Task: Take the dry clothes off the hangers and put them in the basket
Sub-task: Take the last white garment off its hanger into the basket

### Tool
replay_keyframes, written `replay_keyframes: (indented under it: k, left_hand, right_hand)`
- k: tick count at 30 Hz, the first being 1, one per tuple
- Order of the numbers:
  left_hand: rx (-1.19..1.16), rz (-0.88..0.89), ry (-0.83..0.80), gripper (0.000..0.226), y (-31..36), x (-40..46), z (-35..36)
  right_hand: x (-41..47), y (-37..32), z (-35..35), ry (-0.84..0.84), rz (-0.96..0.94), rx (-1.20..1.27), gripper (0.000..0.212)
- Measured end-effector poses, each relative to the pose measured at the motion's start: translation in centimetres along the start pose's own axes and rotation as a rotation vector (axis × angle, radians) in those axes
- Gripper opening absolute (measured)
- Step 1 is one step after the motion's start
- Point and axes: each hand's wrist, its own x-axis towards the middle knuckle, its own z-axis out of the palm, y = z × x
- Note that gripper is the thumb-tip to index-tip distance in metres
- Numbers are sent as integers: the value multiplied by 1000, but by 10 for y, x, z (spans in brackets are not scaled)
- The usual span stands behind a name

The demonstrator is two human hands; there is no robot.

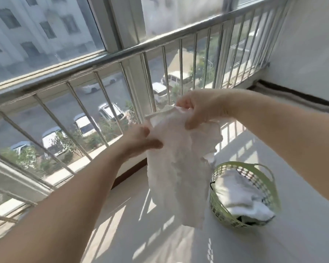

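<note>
Head view, garment: one white garment (176,168) hangs in the air in front of the railing (110,57), above the floor (254,243) and up and to the left of the basket; no hanger is visible on it.
Head view, left hand: the left hand (142,141) pinches the garment's left edge between thumb and fingers, apparently to keep the cloth spread.
Head view, right hand: the right hand (196,111) grips the bunched top edge with curled fingers and carries the weight, so the rest hangs free.
Head view, basket: one green basket (273,198) stands on the floor, below and to the right of the garment, well apart from both hands.
Head view, basket contents: white laundry (237,196) lies inside, with a dark item at the lower edge; the number of pieces cannot be told.
Count: two hands, one held garment, one basket.
Step in hand: the garment likely goes to the basket next.
</note>
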Motion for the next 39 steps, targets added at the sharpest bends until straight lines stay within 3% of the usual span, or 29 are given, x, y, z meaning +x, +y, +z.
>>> replay_keyframes:
  k: [2, 4, 9, 10, 13, 15, 19, 23, 25, 28, 30, 34, 39]
  left_hand:
    - [-33, 60, -47, 19, 14, 19, 16]
    - [-37, 133, -70, 27, 26, 36, 32]
    - [-109, 230, -231, 90, 47, 69, 59]
    - [-122, 244, -290, 89, 51, 75, 64]
    - [-38, 248, -350, 35, 60, 86, 75]
    - [61, 258, -322, 19, 69, 93, 83]
    - [82, 262, -259, 32, 88, 109, 102]
    - [165, 258, -213, 33, 111, 131, 125]
    - [211, 248, -206, 29, 125, 142, 137]
    - [224, 224, -199, 17, 148, 161, 160]
    - [229, 212, -191, 11, 163, 176, 181]
    - [211, 245, -97, 28, 180, 204, 213]
    - [222, 244, 21, 12, 185, 240, 250]
  right_hand:
    - [-3, 22, -6, 35, 121, -152, 16]
    - [-5, 39, -8, 66, 213, -213, 5]
    - [-7, 71, -12, 134, 316, -111, 13]
    - [-6, 77, -13, 148, 333, -63, 10]
    - [-6, 91, -16, 166, 365, -2, 12]
    - [-6, 100, -21, 195, 367, -1, 17]
    - [-13, 120, -32, 249, 355, 13, 31]
    - [-26, 153, -49, 241, 334, -34, 23]
    - [-30, 173, -60, 221, 317, -51, 11]
    - [-29, 213, -79, 151, 340, -93, 22]
    - [-28, 242, -93, 120, 331, -147, 15]
    - [-24, 283, -109, 203, 268, -259, 4]
    - [-8, 336, -115, 320, 203, -236, 15]
